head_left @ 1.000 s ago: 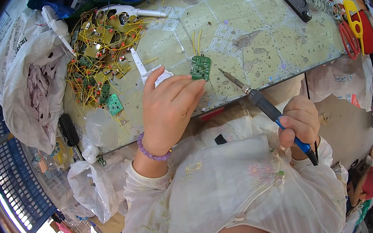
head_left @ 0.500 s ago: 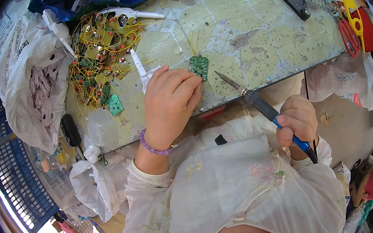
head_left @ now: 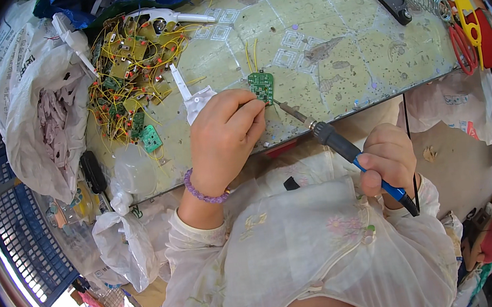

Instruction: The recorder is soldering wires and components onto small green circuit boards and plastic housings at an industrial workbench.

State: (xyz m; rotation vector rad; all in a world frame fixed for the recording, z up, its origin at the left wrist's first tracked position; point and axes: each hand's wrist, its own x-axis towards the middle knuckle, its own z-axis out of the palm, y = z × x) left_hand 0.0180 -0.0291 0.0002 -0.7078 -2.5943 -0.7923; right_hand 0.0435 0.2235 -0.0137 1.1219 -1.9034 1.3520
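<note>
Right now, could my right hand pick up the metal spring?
Probably not without letting go: your right hand is closed around the soldering iron, though nothing seems to block its way to the metal spring.

Left fingers [head_left: 248, 113] hide part of the green board [head_left: 261, 83]; the upper edge crops blue sheeting [head_left: 65, 4].

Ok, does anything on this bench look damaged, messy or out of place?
Yes. The table covering looks worn: ragged dark patches interrupt its pale pattern right of the green circuit board. At the left, a tangled heap of wired boards looks untidy, crossed by loose wiring.
</note>
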